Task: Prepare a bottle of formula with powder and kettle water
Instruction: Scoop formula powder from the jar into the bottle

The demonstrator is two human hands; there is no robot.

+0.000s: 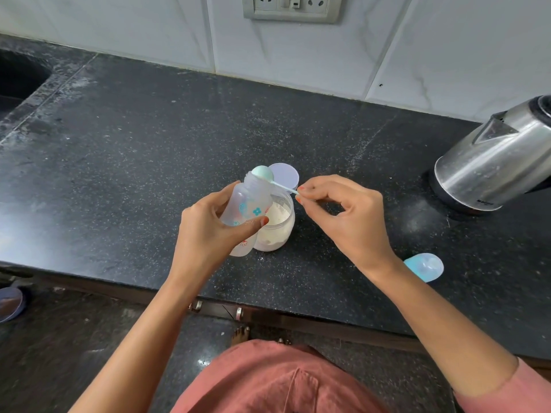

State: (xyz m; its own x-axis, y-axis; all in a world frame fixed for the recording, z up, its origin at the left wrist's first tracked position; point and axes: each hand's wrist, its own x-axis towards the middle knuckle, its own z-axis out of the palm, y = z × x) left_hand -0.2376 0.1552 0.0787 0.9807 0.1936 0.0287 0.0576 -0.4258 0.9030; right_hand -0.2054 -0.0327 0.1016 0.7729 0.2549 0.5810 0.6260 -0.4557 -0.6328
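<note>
My left hand (214, 231) grips a clear baby bottle (250, 204) with blue and red flower prints, tilted toward the right. My right hand (343, 216) pinches the thin handle of a pale green scoop (263, 173), whose bowl sits turned over on the bottle's open neck. Right behind the bottle stands an open jar of cream formula powder (278, 226). The jar's round lavender lid (284, 175) lies flat just beyond it. A steel electric kettle (495, 162) sits at the far right on its base.
The bottle's blue cap with its teat (425, 267) lies on the black granite counter (134, 150) near my right wrist. A sink (18, 76) is at the far left. A wall socket (292, 7) sits above on the white tiles.
</note>
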